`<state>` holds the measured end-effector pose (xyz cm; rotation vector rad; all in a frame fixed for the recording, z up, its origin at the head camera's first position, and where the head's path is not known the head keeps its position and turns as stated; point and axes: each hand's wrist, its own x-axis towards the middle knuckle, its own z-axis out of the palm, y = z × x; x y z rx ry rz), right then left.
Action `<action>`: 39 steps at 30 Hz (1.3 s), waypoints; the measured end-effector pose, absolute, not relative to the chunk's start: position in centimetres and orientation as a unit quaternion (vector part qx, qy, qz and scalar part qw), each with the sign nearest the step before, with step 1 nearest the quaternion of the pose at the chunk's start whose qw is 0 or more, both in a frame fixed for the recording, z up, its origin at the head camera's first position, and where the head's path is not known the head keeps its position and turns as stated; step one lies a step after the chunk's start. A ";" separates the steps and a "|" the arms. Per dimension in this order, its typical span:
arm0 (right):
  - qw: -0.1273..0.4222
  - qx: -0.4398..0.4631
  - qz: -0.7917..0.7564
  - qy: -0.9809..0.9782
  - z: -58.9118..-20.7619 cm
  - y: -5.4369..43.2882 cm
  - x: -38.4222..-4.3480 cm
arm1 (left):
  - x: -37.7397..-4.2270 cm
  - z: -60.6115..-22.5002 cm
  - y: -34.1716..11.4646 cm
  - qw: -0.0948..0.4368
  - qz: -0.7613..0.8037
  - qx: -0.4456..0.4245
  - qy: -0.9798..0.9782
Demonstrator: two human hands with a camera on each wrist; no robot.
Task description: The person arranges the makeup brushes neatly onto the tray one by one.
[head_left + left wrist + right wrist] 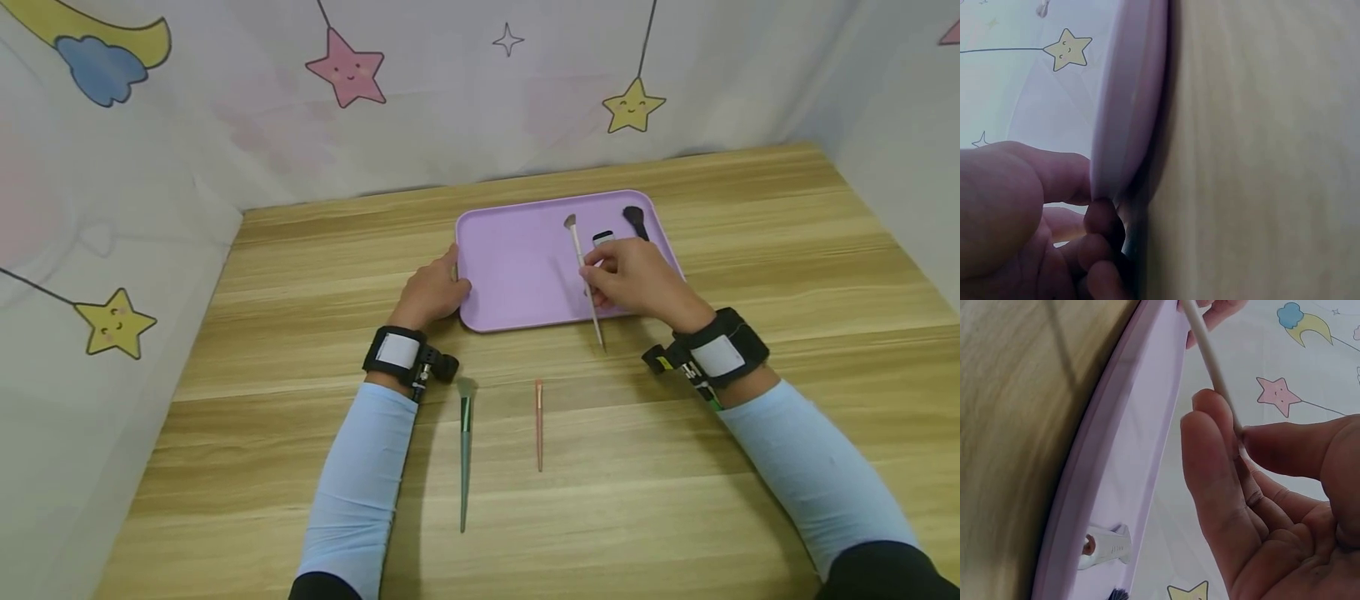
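My right hand (637, 275) pinches a white-handled makeup brush (581, 250) between thumb and fingers, over the front right part of a purple tray (517, 267). The brush slants, its brown bristles toward the back and its handle tip past the tray's front rim. At the tray's left edge my left hand (429, 292) grips the rim, thumb and fingers on either side of it in the left wrist view. A black-bristled brush (635, 218) lies in the tray's right side, partly hidden by my right hand. Beside it lies a white object (1107, 547), mostly covered in the head view.
On the wooden table (300, 467) in front of the tray lie a green-handled makeup brush (465, 450) and a shorter pink brush (539, 425). A white curtain (450, 125) with printed stars hangs behind the table.
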<state>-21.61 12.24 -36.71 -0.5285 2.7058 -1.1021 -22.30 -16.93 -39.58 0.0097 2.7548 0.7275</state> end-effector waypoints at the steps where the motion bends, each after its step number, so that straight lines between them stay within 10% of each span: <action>1: 0.086 -0.175 -0.372 0.907 -36.7 12.2 -21.7 | -22.3 -39.6 -16.9 0.146 0.252 0.004 0.956; 39: 0.120 -0.113 -0.421 0.892 -37.6 10.8 -24.9 | -22.4 -39.7 -17.0 0.146 0.253 0.005 0.957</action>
